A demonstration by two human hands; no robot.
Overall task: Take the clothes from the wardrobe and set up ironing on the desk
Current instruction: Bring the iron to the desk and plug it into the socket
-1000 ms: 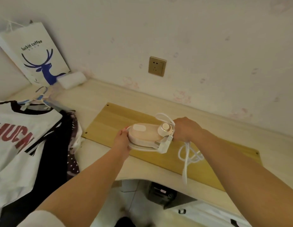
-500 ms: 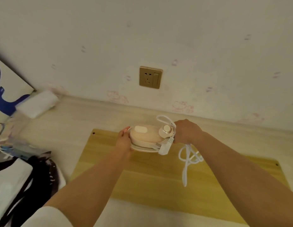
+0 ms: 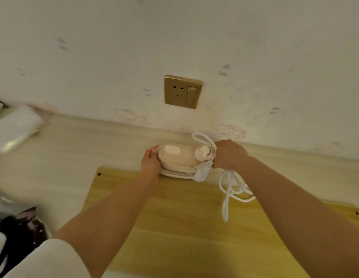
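Pink travel iron point(image 3: 177, 158), below the wall socket point(image 3: 182, 91): left hand point(image 3: 150, 162) cups its front, right hand point(image 3: 228, 154) grips its rear and white cord point(image 3: 227, 189).

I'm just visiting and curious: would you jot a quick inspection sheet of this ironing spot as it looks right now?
Surface: pale wooden desk with a yellow wooden board on it.
Job's things: small pink travel iron; dark clothes at left edge.
Clutter: white plastic-wrapped pack.
Hands: left hand and right hand hold the iron's ends.
Cables: white cord dangling, white plug unplugged.
Surroundings: gold wall socket, empty.
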